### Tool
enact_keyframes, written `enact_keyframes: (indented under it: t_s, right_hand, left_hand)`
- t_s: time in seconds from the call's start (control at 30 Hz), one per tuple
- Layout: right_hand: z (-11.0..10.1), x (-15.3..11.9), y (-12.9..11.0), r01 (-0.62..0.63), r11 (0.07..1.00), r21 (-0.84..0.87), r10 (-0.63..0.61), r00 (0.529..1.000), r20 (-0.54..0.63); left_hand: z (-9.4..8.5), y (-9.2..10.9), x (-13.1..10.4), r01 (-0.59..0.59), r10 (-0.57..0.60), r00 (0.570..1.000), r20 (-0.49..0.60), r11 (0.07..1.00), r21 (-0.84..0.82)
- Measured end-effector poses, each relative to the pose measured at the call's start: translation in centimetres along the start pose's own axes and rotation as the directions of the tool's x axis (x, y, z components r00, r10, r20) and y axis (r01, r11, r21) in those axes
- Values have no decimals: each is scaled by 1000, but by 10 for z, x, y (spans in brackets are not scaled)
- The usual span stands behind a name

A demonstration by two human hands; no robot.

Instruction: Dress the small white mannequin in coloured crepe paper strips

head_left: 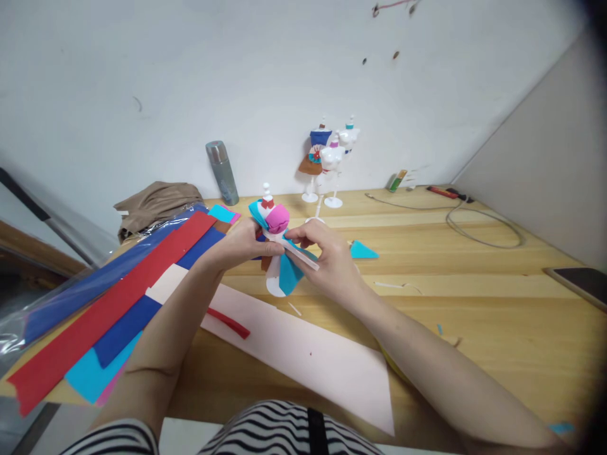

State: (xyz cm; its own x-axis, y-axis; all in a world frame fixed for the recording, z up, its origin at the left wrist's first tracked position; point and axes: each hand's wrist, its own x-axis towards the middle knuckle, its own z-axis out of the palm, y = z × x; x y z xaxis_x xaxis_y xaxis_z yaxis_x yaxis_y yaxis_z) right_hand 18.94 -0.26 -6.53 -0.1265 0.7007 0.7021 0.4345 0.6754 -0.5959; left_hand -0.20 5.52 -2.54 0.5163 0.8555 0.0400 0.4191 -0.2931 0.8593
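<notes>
A small white dress form (pixel 267 189) stands upright at the middle of the table, with blue and pink fabric (pixel 277 218) across its chest and blue pieces (pixel 289 275) hanging below the waist. My left hand (pixel 244 243) grips its waist from the left, thumb in front. From the right, my right hand (pixel 327 253) pinches a narrow white strip (pixel 301 256) that runs from the waist toward my right palm. The form's round white base (pixel 274 285) shows partly beneath the blue pieces.
Fabric sheets, including a long red one (pixel 114 303), cover the left side. A pale pink sheet (pixel 313 360) lies in front. Behind are a grey bottle (pixel 222 174) and several dress forms (pixel 332 155). A cable (pixel 450 221) and phone (pixel 578 284) lie right.
</notes>
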Motion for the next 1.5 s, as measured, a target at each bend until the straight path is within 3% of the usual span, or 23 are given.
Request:
enact_keyframes:
  t_s: [0.23,0.53,1.0,1.27,1.4,1.5]
  right_hand:
    - [3,-3,6,50,994,-101,-49,999,10]
    - [1,-4,1,74,979,-188,-63,996,66]
    - [11,-7,2,56,937,-344,-58,998,4]
    - [11,-7,1,47,954,-297,-41,999,25]
    - [7,-4,-1,2,985,-172,7,999,52]
    - [4,-3,-2,-52,997,-59,56,996,67]
  left_hand:
    - [0,0,2,2,1,999,40,996,-87]
    - [-3,7,0,52,-49,998,49,996,-66]
    - [-3,9,0,31,-24,996,90,997,-76]
    - [3,5,0,-27,35,995,90,996,-88]
    - [5,4,0,-17,19,1000,20,995,-97]
    - [4,4,0,-12,17,999,40,991,-133]
